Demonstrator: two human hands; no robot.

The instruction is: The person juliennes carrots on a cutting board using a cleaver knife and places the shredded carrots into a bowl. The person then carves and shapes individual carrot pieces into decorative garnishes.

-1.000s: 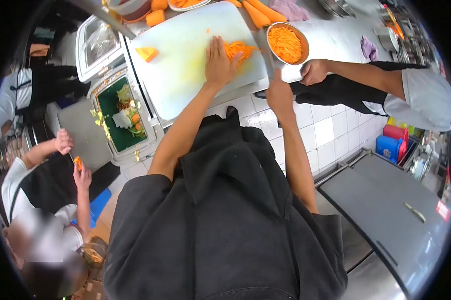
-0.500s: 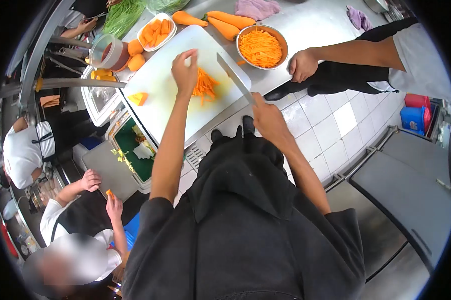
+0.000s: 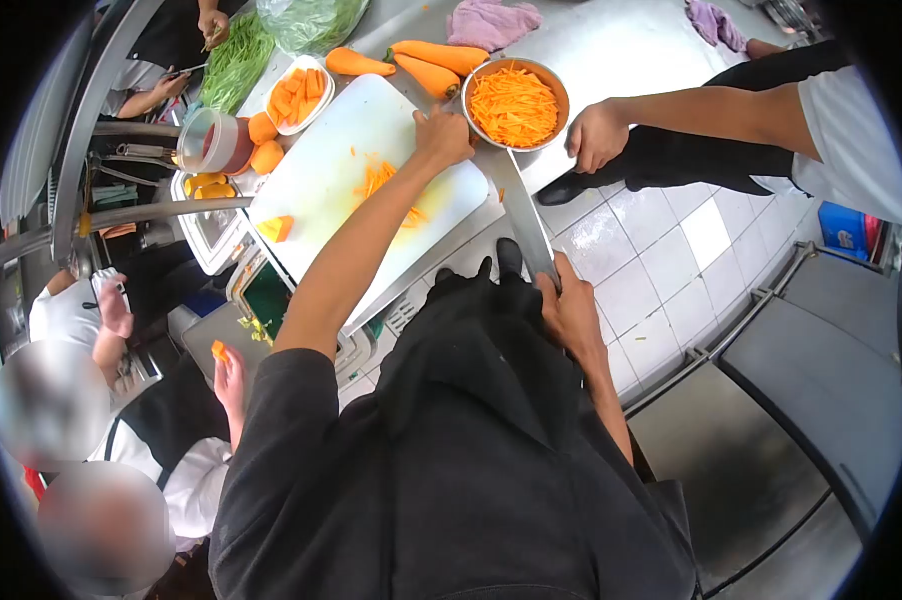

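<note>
My left hand is at the far right corner of the white cutting board, beside the metal bowl. Its fingers are curled, and anything inside them is hidden. The bowl holds a heap of shredded carrot. My right hand grips a kitchen knife by its handle. The broad blade points away from me, off the board's right edge, its tip near the bowl. Carrot strips lie loose on the board, partly behind my left forearm. A carrot chunk sits at the board's left edge.
Whole carrots, a white tray of carrot pieces and a purple cloth are behind the board. At right, a person's hand rests by the counter edge. Co-workers stand at left, one holding an orange piece.
My left hand has moved right, from above the carrot strips to beside the bowl. My right hand has drawn the knife back toward me and away from the board.
</note>
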